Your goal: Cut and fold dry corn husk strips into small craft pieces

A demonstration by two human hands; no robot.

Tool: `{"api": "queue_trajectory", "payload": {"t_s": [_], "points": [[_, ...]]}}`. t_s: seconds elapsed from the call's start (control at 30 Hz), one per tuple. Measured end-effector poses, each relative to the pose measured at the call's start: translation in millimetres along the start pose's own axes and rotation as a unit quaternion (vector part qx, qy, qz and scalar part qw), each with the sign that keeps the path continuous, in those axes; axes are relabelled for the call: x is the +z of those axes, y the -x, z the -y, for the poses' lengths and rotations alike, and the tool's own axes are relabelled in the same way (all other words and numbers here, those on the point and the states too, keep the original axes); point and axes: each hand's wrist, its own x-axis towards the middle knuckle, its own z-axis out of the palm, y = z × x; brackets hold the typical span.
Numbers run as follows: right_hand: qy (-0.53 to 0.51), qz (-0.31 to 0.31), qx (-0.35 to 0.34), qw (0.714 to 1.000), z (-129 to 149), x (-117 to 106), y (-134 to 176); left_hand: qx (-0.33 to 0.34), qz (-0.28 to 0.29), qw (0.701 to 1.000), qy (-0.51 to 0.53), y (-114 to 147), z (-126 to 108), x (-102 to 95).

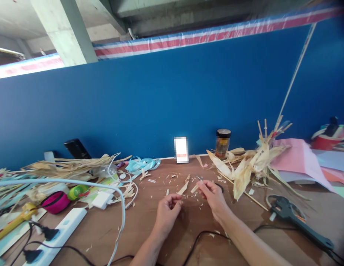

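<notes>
One cam, worn on the person's head — looks forward and down across the brown table [141, 218], pretty close in, left hand [168, 212] and right hand [213, 195] low-middle, then on to the blue partition [172, 96] straight ahead — bit of concrete ceiling [13, 18] up top.

Left hand [168, 213]: bare, slim build, tapered fingers [172, 198]. Right hand [212, 195]: bare, similar build. Left forearm [149, 245]: bare, slender, short stretch visible. Right forearm [244, 236]: bare, longer stretch visible, widens away from hand. Both forearms cropped by bottom edge. Nail detail unclear.
</notes>
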Motion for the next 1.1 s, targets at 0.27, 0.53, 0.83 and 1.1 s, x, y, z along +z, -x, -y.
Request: {"api": "queue_trajectory", "payload": {"t_s": [0.27,0.53,0.83,1.1], "points": [[0.070,0.156,-0.049,0.984,4.7,14.6,17.6,0.053,0.023,0.997,-0.041,6.0,-7.5,5.9],[0.074,0.168,-0.040,0.982,4.2,12.4,15.7,0.049,0.026,0.996,-0.063,3.3,-0.3,4.6],[0.085,0.057,-0.017,0.995,-7.8,1.5,1.4,0.001,0.042,0.999,-0.017,5.0,-4.6,1.0],[0.030,0.139,-0.017,0.990,4.7,9.6,9.8,-0.045,-0.008,0.990,0.134,3.8,-4.7,7.5]]}}
